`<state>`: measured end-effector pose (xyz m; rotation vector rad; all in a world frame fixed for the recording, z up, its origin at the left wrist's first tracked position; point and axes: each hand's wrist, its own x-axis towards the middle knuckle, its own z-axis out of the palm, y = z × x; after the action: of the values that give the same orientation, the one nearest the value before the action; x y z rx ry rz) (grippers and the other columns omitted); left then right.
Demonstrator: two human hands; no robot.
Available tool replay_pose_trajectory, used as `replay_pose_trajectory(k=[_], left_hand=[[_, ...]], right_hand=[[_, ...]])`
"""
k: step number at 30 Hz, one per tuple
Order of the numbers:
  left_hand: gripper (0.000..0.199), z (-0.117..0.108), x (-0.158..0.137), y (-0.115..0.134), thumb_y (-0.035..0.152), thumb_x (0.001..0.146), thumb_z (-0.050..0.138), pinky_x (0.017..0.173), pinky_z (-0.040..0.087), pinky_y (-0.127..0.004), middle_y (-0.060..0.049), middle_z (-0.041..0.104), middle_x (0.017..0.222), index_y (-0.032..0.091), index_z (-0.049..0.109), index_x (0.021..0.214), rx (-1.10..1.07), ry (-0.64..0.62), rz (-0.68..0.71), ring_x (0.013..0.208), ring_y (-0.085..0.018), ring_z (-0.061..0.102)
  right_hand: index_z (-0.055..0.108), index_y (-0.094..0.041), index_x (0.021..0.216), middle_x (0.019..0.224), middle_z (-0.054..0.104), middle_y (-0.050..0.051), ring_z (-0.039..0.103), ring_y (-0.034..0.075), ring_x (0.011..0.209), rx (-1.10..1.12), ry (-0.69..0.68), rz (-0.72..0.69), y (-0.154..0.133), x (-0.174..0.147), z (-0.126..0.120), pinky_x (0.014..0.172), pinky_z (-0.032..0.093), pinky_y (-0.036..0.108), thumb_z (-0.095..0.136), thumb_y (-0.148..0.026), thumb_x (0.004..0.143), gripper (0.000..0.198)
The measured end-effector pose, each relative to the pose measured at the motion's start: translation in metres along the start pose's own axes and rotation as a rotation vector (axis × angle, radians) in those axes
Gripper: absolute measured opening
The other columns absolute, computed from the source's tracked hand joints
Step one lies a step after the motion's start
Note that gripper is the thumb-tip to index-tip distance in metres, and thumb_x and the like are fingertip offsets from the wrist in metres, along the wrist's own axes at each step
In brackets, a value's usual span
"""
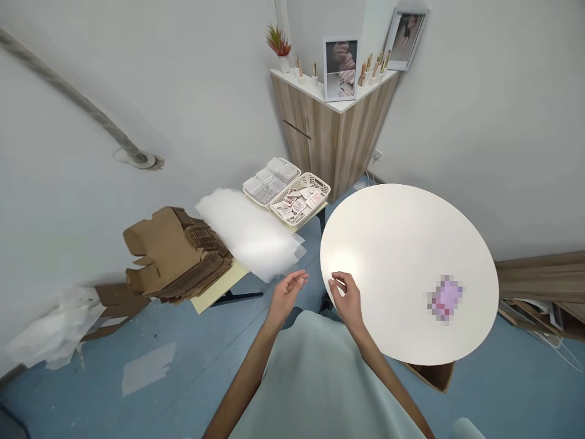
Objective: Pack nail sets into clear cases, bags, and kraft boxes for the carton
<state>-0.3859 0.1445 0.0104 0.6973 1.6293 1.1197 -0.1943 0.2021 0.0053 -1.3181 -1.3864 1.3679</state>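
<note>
My left hand [284, 297] is in the air at the near edge of the stack of white foam sheets [249, 228], a little apart from it. Its fingers are loosely bent, with nothing in them. Over the left edge of the round white table [388, 244] is my right hand [347, 300]. A gap shows between its thumb and curled fingers, and it holds nothing. Whether it touches the tabletop I cannot tell. A purple and pink item [446, 299], blurred into blocks, lies on the table's right part.
Flattened brown cardboard boxes [167, 250] are piled left of the foam sheets. Behind stand a white basket of small printed cards [299, 204] and one of clear plastic boxes [270, 181]. A wooden corner cabinet [320, 137] holds a picture frame [340, 68] and small bottles.
</note>
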Motion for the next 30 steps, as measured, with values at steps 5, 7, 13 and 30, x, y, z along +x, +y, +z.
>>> replay_pose_trajectory(k=[5, 7, 13, 30], left_hand=[[0.054, -0.022, 0.049, 0.005, 0.061, 0.095, 0.066, 0.110, 0.057, -0.047, -0.015, 0.075, 0.134, 0.022, 0.070, 0.131, 0.014, -0.052, -0.024, 0.124, -0.031, 0.072], [0.054, -0.033, 0.072, 0.007, 0.061, 0.095, 0.066, 0.109, 0.057, -0.047, -0.014, 0.076, 0.133, 0.021, 0.071, 0.130, 0.013, -0.093, -0.035, 0.122, -0.031, 0.073], [0.044, -0.067, 0.171, 0.028, 0.050, 0.094, 0.067, 0.110, 0.056, -0.045, -0.013, 0.077, 0.130, 0.020, 0.073, 0.125, 0.062, -0.183, -0.008, 0.119, -0.029, 0.073], [0.031, -0.074, 0.428, 0.061, 0.016, 0.094, 0.057, 0.102, 0.051, -0.043, -0.023, 0.069, 0.132, 0.007, 0.073, 0.120, 1.220, -0.255, 0.413, 0.120, -0.036, 0.066]], right_hand=[[0.073, -0.026, 0.110, 0.117, 0.074, 0.010, 0.071, 0.027, 0.114, -0.042, 0.040, 0.023, -0.005, 0.024, 0.017, 0.109, 0.061, 0.052, 0.066, -0.051, 0.099, 0.028], [0.074, -0.026, 0.111, 0.118, 0.074, 0.010, 0.071, 0.027, 0.114, -0.060, 0.075, 0.042, -0.007, 0.033, 0.026, 0.108, 0.061, 0.052, 0.067, -0.051, 0.099, 0.029], [0.074, -0.026, 0.106, 0.114, 0.075, 0.010, 0.072, 0.028, 0.111, -0.086, 0.230, 0.092, -0.031, 0.062, 0.062, 0.106, 0.061, 0.051, 0.066, -0.052, 0.098, 0.029], [0.075, -0.024, 0.106, 0.114, 0.077, 0.010, 0.072, 0.028, 0.111, -0.147, 0.583, 0.223, -0.071, 0.089, 0.127, 0.104, 0.060, 0.048, 0.065, -0.056, 0.098, 0.034]])
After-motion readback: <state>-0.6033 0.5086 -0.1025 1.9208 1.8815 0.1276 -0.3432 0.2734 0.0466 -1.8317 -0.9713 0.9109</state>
